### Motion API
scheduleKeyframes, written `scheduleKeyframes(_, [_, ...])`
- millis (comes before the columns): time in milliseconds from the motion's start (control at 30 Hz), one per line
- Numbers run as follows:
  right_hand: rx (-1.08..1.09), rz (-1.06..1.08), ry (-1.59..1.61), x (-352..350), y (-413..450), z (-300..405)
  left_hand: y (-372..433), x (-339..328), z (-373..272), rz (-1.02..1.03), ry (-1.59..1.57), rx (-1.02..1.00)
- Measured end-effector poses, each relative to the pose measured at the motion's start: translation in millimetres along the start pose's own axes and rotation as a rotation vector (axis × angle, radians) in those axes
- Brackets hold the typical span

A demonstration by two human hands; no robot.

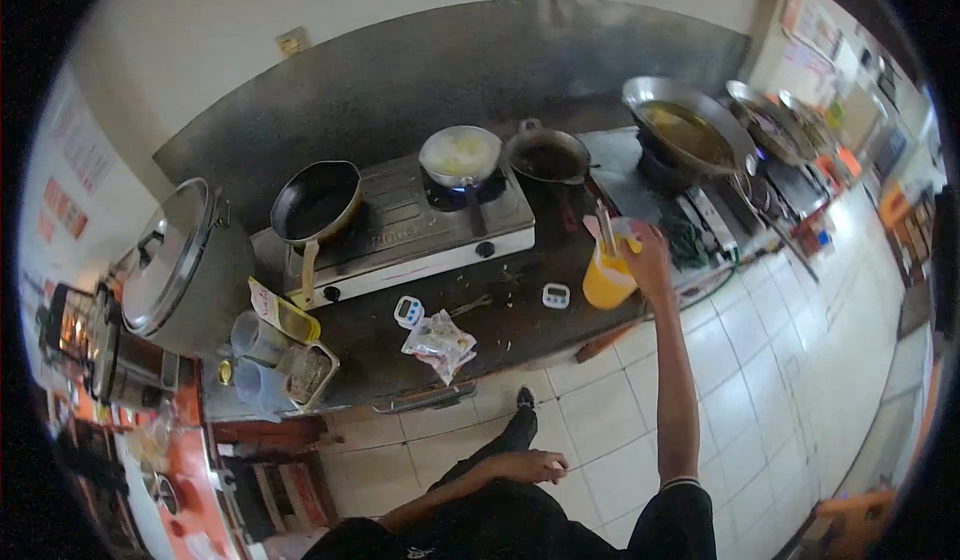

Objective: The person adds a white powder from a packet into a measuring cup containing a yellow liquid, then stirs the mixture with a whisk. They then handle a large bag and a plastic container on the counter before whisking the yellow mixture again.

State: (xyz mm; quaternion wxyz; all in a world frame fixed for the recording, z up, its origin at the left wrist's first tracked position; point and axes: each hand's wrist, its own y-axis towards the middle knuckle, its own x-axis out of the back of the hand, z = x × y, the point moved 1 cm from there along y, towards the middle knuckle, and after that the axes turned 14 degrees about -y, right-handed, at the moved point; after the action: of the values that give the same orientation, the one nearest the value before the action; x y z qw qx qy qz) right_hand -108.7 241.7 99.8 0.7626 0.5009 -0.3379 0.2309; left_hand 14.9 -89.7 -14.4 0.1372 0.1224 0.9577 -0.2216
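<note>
My right hand (643, 254) grips the upper right side of a plastic jug (609, 286) holding something yellow-orange. A metal utensil handle (606, 228) sticks up out of the jug. The jug stands on the dark counter near its front edge. Lower down, in front of my body, my left hand (529, 466) hangs over the floor with its fingers curled; whether anything small is in it is unclear. Beyond the counter edge, a small pan (460, 153) with pale, foamy contents sits over a blue flame on the two-burner gas stove (409, 222).
An empty frying pan (319, 203) rests on the left burner. A dark wok (550, 156) and a large wok of oil (686, 133) stand to the right. Digital timers (556, 296), a plastic packet (441, 344) and a tall lidded pot (191, 275) share the counter.
</note>
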Motion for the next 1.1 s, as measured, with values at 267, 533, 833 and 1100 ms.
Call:
scheduleKeyframes(267, [0.204, 0.526, 0.249, -86.3, 72.8, -18.0, 191.9, 65.7, -82.1, -0.079, 0.048, -0.363])
scheduleKeyframes(533, [0.218, 1.006, 0.44, -92.8, 81.0, -38.6, 297.3, 127.0, -130.1, -0.312, -0.327, -0.472])
scheduleKeyframes(833, [-0.146, 0.886, 1.23, -59.3, 115.1, -72.1, 331.4, 163.6, -166.5, -0.877, -0.237, -0.642])
scheduleKeyframes(1100, [-0.039, 1.176, 0.904, -81.8, 105.4, -77.4, 336.6, 157.8, -210.0, -1.279, -0.222, -0.442])
